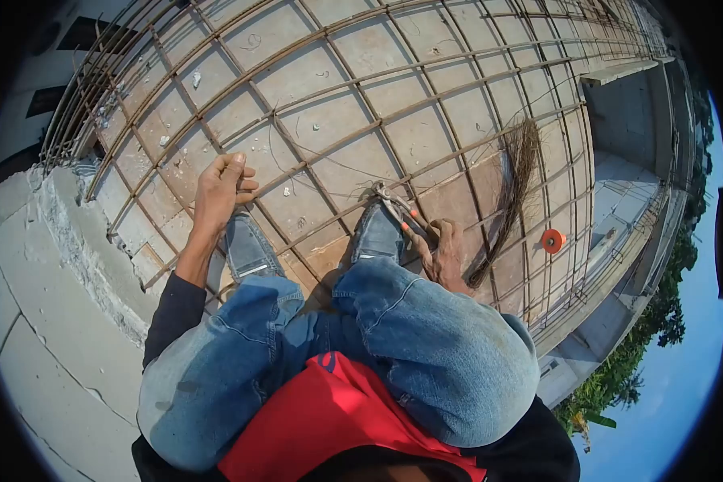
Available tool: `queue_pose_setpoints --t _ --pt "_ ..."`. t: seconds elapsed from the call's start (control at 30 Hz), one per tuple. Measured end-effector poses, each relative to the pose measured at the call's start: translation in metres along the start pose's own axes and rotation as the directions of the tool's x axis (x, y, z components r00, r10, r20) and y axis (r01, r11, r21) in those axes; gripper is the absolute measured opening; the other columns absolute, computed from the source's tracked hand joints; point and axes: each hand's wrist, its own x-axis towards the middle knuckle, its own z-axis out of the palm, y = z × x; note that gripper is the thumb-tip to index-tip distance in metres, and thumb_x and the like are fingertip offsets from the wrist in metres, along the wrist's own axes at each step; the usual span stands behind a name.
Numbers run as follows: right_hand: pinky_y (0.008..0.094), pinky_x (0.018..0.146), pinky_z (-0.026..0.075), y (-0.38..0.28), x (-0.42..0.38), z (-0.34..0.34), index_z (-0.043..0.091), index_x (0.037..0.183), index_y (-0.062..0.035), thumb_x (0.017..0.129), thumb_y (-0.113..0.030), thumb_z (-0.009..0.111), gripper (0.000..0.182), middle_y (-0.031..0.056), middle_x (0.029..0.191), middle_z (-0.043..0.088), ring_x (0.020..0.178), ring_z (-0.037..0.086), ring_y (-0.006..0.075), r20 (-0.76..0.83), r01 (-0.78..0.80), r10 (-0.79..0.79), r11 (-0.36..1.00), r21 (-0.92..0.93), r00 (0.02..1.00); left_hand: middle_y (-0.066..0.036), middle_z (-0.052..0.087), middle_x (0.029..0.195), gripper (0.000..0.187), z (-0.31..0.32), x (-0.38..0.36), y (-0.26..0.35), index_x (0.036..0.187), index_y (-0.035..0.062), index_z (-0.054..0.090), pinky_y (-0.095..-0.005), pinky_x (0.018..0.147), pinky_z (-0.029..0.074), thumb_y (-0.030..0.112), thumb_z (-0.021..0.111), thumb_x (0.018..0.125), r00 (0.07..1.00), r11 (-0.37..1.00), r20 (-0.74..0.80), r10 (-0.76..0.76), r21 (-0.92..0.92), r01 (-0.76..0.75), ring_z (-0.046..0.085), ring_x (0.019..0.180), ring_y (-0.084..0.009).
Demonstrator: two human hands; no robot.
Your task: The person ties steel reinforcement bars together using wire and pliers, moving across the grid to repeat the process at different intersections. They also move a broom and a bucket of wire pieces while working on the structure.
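My right hand (443, 251) is wrapped round the handles of metal pincers (395, 210) with orange-red marks on them. The pincers' jaws are at a rebar crossing just beyond my right shoe. Above the rebar grid (304, 165), beside my left shoe, my left hand (223, 186) is raised with its fingers curled and thumb over them; anything held between them is too small to make out. Thin loose wire (329, 163) lies across the bars between the hands. A bundle of dark tie wire (519, 173) rests on the grid to the right of my right hand.
An orange-red round object (553, 240) sits on the bars at right. A broken concrete edge (76, 249) runs along the left, with bar ends jutting near it. Beyond the slab's right side are lower concrete ledges (618, 265) and trees (631, 361).
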Motion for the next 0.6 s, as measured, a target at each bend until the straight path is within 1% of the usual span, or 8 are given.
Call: queue_pose_setpoints --t 0.03,0.1,0.17,0.23,0.33,0.4,0.5,0.6 --pt "0.0485 0.086 0.039 -0.001 -0.005 0.001 0.052 0.108 -0.0016 0.077 -0.03 0.073 0.047 0.0188 0.105 0.051 0.1 0.048 0.037 -0.018 -0.021 0.021 0.999 -0.024 1.0 -0.01 0.062 0.087 0.044 0.015 0.022 -0.017 0.107 -0.0031 0.057 -0.0246 0.063 0.051 0.039 0.058 0.093 0.999 1.0 0.036 0.002 -0.007 -0.002 0.061 0.071 -0.0138" --pt "0.0471 0.089 0.039 0.004 -0.017 0.008 0.051 0.116 -0.0027 0.078 -0.03 0.072 0.051 0.0206 0.109 0.05 0.104 0.047 0.0377 0.093 0.115 -0.1 0.98 -0.165 0.991 -0.01 0.061 0.089 0.054 0.036 0.055 -0.042 0.11 -0.0043 0.055 -0.0231 0.06 0.049 0.044 0.062 0.088 0.893 0.875 -0.218 0.393 0.386 -0.291 0.06 0.07 -0.0127" --pt "0.0438 0.089 0.04 0.015 -0.009 0.011 0.053 0.117 -0.0044 0.078 -0.025 0.072 0.048 0.0209 0.111 0.05 0.106 0.047 0.0371 0.121 0.115 -0.1 0.985 -0.126 0.988 -0.011 0.061 0.089 0.055 0.05 0.06 -0.031 0.105 -0.0039 0.056 -0.0224 0.059 0.048 0.046 0.068 0.083 0.905 0.907 -0.247 0.347 0.336 -0.256 0.059 0.07 -0.0121" --pt "0.0425 0.087 0.042 0.026 -0.005 0.009 0.057 0.11 -0.0041 0.077 -0.017 0.069 0.038 0.0208 0.11 0.05 0.107 0.047 0.0366 0.202 0.129 -0.095 0.978 -0.163 0.975 -0.011 0.062 0.088 0.041 0.054 0.062 -0.014 0.103 0.0003 0.056 -0.0217 0.066 0.048 0.037 0.066 0.088 0.997 1.0 -0.071 0.023 0.021 -0.022 0.06 0.078 -0.0126" --pt "0.0411 0.084 0.042 0.002 0.006 -0.029 0.06 0.101 -0.0031 0.077 -0.016 0.063 0.028 0.0197 0.103 0.05 0.1 0.049 0.0339 0.369 0.056 -0.035 0.997 -0.047 0.929 -0.012 0.061 0.089 0.025 0.059 0.066 -0.013 0.101 0.0023 0.053 -0.0252 0.064 0.051 0.026 0.059 0.093 1.0 0.974 0.013 -0.015 -0.224 0.018 0.062 0.077 -0.0162" --pt "0.0407 0.079 0.042 -0.038 0.008 -0.076 0.06 0.098 -0.003 0.079 -0.017 0.061 0.024 0.017 0.094 0.051 0.091 0.051 0.0306 0.571 -0.08 0.065 0.997 0.002 0.818 -0.011 0.06 0.089 0.016 0.067 0.068 -0.015 0.103 0.0025 0.05 -0.0297 0.063 0.055 0.016 0.051 0.096 0.992 0.809 0.093 -0.083 -0.575 0.121 0.064 0.074 -0.0199" --pt "0.0383 0.077 0.044 -0.083 0.022 -0.139 0.059 0.096 -0.0034 0.08 -0.016 0.057 0.021 0.013 0.084 0.06 0.083 0.056 0.0259 0.8 -0.393 0.092 0.9 0.187 0.593 -0.01 0.058 0.088 0.014 0.07 0.063 -0.016 0.106 0.0027 0.048 -0.0334 0.063 0.057 0.014 0.048 0.097 0.986 0.721 0.134 -0.099 -0.674 0.164 0.064 0.075 -0.0217" --pt "0.0362 0.08 0.047 -0.155 0.06 -0.163 0.057 0.1 -0.003 0.08 -0.016 0.054 0.024 0.0129 0.089 0.066 0.084 0.061 0.0228 0.81 -0.426 0.13 0.891 0.158 0.572 -0.009 0.057 0.085 0.015 0.07 0.064 -0.028 0.106 0.0042 0.048 -0.0326 0.059 0.057 0.016 0.048 0.097 0.988 0.71 0.134 -0.08 -0.687 0.151 0.064 0.072 -0.0207"
